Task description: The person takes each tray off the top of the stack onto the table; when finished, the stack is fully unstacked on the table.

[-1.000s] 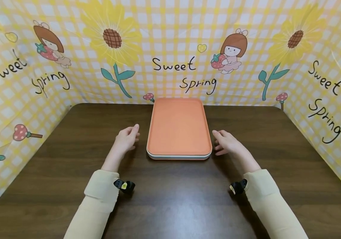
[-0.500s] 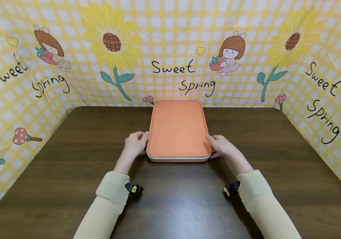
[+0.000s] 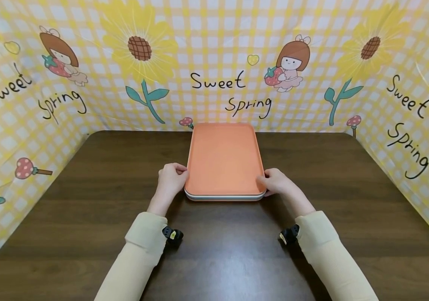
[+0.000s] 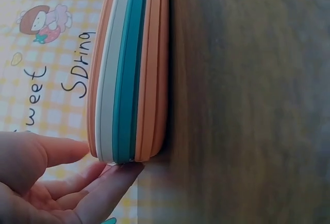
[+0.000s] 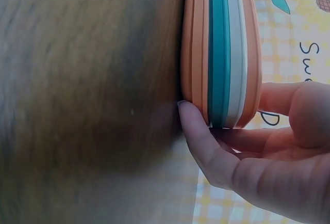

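Note:
A stack of rectangular trays (image 3: 225,161) lies at the back middle of the table. Its top tray is orange; in the left wrist view a pale grey tray (image 4: 111,100), a teal tray (image 4: 130,90) and orange layers (image 4: 153,79) show beneath. My left hand (image 3: 172,179) grips the stack's left edge, thumb at the top rim and fingers against the side. My right hand (image 3: 276,182) grips the right edge. Its thumb (image 5: 278,97) lies over the top tray, while one fingertip reaches the lowest orange layer near the tabletop.
A dark wood table (image 3: 218,238) spreads around the stack. Yellow checked cloth (image 3: 214,50) with printed flowers and lettering rises behind it and along both sides. Each wrist wears a small black camera (image 3: 173,236) over a cream sleeve (image 3: 139,251).
Both hands have moved inward from beside the stack onto its left and right edges and taken hold there. The stack stays in place.

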`<action>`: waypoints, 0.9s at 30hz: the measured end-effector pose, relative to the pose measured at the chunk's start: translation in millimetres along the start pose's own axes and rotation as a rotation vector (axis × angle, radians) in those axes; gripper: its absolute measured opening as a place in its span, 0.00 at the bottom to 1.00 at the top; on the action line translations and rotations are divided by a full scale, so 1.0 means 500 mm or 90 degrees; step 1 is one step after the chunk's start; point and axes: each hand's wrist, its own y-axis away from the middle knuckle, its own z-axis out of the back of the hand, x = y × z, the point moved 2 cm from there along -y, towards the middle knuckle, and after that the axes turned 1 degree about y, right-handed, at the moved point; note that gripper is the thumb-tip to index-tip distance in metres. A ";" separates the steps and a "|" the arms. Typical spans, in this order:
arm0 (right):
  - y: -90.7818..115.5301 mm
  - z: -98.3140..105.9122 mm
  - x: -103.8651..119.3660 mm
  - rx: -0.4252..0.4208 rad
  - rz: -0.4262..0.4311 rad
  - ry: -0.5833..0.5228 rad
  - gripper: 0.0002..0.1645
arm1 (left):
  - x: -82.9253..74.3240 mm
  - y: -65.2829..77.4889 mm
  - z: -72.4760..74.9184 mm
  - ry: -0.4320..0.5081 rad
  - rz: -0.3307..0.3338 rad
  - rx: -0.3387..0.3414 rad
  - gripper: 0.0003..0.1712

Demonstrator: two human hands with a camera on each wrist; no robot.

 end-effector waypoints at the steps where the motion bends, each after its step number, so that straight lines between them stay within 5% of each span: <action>1: 0.000 0.000 0.001 -0.002 0.001 0.006 0.16 | -0.003 -0.001 0.000 -0.015 -0.003 -0.007 0.12; 8: -0.002 0.001 0.002 -0.013 0.015 0.022 0.16 | -0.015 -0.007 0.001 -0.075 -0.014 -0.023 0.10; 27: 0.003 0.002 -0.002 0.012 0.038 0.001 0.16 | -0.034 -0.007 0.014 -0.164 0.010 0.039 0.09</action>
